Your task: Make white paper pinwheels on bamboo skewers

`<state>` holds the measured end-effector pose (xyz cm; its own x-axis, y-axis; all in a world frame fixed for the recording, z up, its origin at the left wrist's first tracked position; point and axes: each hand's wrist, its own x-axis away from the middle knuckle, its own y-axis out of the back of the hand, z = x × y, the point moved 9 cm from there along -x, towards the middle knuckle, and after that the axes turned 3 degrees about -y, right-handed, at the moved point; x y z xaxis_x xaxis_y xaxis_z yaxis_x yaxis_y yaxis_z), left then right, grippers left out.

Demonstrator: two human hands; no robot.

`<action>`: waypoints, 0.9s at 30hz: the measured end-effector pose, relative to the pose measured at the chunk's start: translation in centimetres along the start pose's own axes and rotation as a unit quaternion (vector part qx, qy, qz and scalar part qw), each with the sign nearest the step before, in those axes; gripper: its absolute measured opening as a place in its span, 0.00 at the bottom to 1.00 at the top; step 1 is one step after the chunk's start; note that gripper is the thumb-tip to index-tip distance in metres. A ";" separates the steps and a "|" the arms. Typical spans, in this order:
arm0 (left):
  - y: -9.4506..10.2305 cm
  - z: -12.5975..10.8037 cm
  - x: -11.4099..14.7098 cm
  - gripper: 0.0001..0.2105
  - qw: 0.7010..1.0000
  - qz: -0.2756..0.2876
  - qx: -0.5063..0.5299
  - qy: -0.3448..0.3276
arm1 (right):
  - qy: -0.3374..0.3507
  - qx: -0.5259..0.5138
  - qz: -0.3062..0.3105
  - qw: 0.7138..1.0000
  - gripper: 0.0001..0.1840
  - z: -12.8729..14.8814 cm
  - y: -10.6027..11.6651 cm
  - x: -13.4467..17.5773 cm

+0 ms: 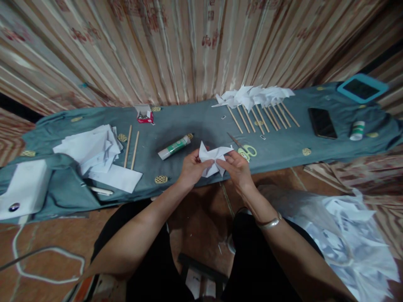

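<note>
Between my two hands is a white paper pinwheel (pixel 211 156), its folded points spreading outward above the table's near edge. My left hand (pixel 191 168) is closed on its left side, thumb pressed near the middle. From the right, my right hand (pixel 236 167) pinches it too, thumb also near the centre. A glue stick (pixel 175 147) with a green label lies just beyond my left hand. Scissors (pixel 244 149) with light green handles rest close behind my right hand. Farther back, several paper pinwheels (pixel 255 97) on wooden sticks (pixel 260 118) lie in a row.
Left on the cloth-covered table (pixel 195 115) are paper sheets (pixel 91 147), two loose sticks (pixel 131 147), a small red box (pixel 145 115) and a white device (pixel 25 186). A phone (pixel 322 123), a white-green tube (pixel 357 130) and a blue-framed tablet (pixel 362 88) lie right. A bag of paper (pixel 352 239) stands below.
</note>
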<state>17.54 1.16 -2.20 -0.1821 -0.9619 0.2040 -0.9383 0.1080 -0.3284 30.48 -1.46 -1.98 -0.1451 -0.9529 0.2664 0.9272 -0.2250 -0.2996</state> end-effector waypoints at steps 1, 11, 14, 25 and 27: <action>0.0 0.0 0.0 0.23 1.000 -0.001 -0.001 0.001 | -0.001 0.000 0.000 1.000 0.26 0.0 0.0 0.0; 0.3 -0.6 0.0 0.22 1.000 -0.010 -0.012 -0.010 | 0.009 -0.007 0.004 1.000 0.24 0.3 -0.6 -0.1; 0.7 -1.0 -0.1 0.22 1.000 -0.014 -0.020 -0.021 | 0.018 -0.010 0.009 1.000 0.24 0.2 -1.1 -0.2; 2.5 -2.1 0.0 0.21 0.998 -0.037 0.009 -0.042 | 0.014 -0.014 0.016 1.000 0.25 0.0 -3.2 -0.5; 2.9 -2.4 0.1 0.20 0.998 -0.040 0.011 -0.047 | 0.013 -0.014 0.021 1.000 0.25 0.1 -3.7 -0.5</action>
<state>14.08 2.03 -0.92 -0.0781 -0.9867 0.1428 -0.9419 0.0261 -0.3350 27.11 -0.15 -0.89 -0.1155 -0.9663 0.2300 0.9227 -0.1901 -0.3354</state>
